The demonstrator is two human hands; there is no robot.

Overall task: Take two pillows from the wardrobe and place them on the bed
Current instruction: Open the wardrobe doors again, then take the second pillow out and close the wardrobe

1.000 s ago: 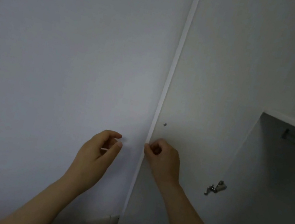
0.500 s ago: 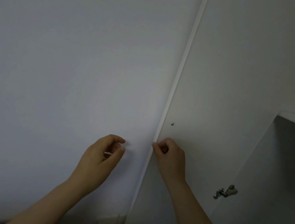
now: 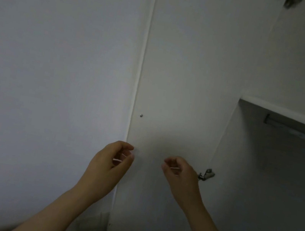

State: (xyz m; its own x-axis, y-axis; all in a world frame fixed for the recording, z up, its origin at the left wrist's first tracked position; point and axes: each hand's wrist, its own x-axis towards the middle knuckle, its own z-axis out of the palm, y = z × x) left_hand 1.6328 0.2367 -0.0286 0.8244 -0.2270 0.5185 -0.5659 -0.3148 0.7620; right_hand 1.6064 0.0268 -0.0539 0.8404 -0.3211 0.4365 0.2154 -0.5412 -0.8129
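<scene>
Head view: the wardrobe (image 3: 259, 173) fills the right side. Its door (image 3: 185, 70) stands swung open, showing its inner face, a small screw (image 3: 141, 115) and a metal hinge (image 3: 206, 174). Under the shelf (image 3: 288, 116) a rail (image 3: 296, 131) runs off the right edge, and the interior below is too dim to make out. A dark shape (image 3: 289, 1) is cut off at the top. The left hand (image 3: 111, 161) and right hand (image 3: 180, 172) hover before the door, fingers loosely curled, grasping nothing.
</scene>
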